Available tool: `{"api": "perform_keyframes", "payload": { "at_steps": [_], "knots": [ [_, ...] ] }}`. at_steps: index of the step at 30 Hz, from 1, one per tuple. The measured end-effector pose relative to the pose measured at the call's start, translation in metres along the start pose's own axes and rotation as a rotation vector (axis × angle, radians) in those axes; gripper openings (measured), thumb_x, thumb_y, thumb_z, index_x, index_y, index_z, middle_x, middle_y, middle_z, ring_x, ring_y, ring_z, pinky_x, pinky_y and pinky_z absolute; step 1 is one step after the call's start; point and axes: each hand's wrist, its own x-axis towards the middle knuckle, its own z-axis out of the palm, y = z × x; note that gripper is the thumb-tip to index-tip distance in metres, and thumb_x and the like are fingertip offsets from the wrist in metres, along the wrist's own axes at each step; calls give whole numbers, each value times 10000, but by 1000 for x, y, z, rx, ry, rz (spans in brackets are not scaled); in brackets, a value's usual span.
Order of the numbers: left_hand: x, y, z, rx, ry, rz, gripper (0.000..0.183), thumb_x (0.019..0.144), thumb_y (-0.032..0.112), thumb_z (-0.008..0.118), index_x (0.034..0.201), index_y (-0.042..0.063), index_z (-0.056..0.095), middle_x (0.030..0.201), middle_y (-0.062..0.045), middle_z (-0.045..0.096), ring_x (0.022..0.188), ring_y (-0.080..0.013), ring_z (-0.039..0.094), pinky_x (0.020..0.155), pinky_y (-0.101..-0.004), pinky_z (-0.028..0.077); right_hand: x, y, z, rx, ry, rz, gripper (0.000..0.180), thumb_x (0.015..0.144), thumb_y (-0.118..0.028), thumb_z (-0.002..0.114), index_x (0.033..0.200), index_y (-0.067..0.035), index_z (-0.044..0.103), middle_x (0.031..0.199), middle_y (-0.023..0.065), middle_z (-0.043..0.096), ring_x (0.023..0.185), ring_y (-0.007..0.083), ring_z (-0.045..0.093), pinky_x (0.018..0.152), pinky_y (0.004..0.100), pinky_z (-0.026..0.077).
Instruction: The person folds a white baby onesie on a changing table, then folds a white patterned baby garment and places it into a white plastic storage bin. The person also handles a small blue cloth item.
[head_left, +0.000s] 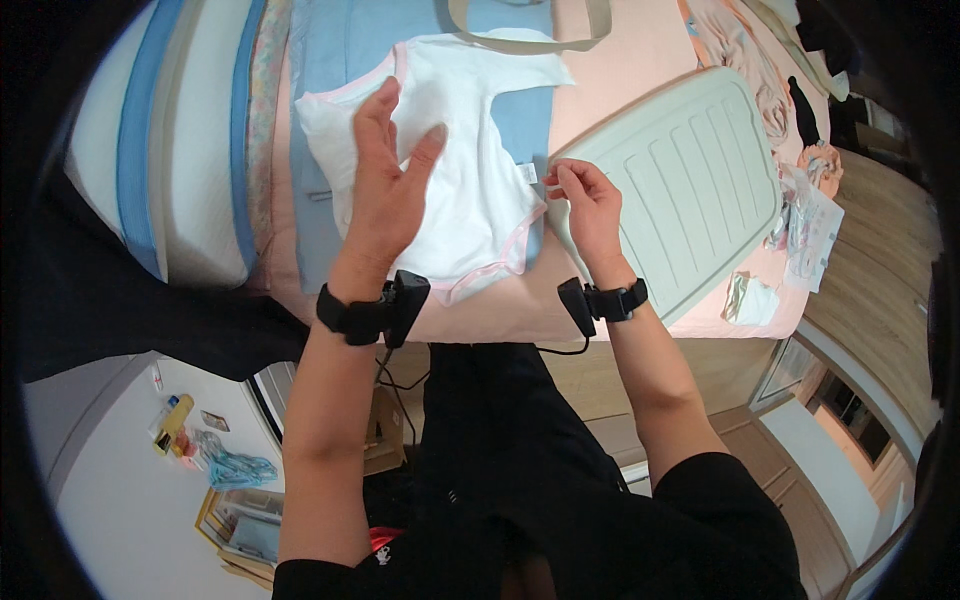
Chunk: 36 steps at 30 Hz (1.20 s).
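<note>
A white baby bodysuit with pink trim (457, 172) lies spread over a folded blue cloth (521, 120) on the bed. Above its left part is my left hand (390, 176), fingers apart and holding nothing; whether it touches the fabric is hard to tell. My right hand (589, 199) is bent just right of the bodysuit's small white tag (529, 173), thumb near the fingertips, over the near left edge of a pale green ribbed plastic lid (690, 187). Whether anything is between those fingers cannot be made out. Each wrist wears a black strap with a small device.
A beige strap (540, 46) curves across the bodysuit's far side. Striped white and blue bedding (202, 142) stands at the left. Peach clothing (739, 60), clear plastic packaging (806, 225) and a small white cloth (750, 300) lie on the right. A cable hangs near the bed's front edge.
</note>
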Motion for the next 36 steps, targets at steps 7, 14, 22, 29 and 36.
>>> {"api": "perform_keyframes", "payload": {
  "at_steps": [7,14,22,29,36],
  "knots": [
    [-33,-27,-32,872,-68,181,641,856,113,616,1408,30,300,1479,-206,238,1364,-381,217,1107,-494,189,17,-12,28,131,-117,21,172,911,-102,571,1002,30,634,874,62,659,798,135,644,689,254,510],
    [-47,-49,-48,1111,-141,177,630,885,194,582,1437,91,296,1525,-172,161,1395,-387,144,1111,-545,135,33,-3,86,-184,-208,-65,397,832,-199,665,1124,50,567,840,137,653,784,243,653,703,321,508],
    [-40,-71,-48,1288,-201,82,640,904,335,544,1453,119,296,1545,-131,143,1406,-373,136,1107,-576,112,56,-1,117,-465,-115,-170,281,778,-111,668,1009,32,596,749,102,615,620,198,604,579,311,491],
    [-23,-80,-50,1311,-153,123,589,915,350,534,1427,127,347,1518,-129,214,1391,-364,178,1090,-601,132,75,-2,107,-405,1,-289,115,767,-91,613,858,-24,636,752,149,639,708,322,619,639,369,492],
    [-32,-65,-41,1230,-197,154,524,916,346,533,1383,134,426,1494,-112,273,1383,-351,199,1095,-597,115,94,-6,44,41,216,41,187,864,-112,614,946,50,573,838,106,626,709,183,632,601,292,526]
  ]
}}
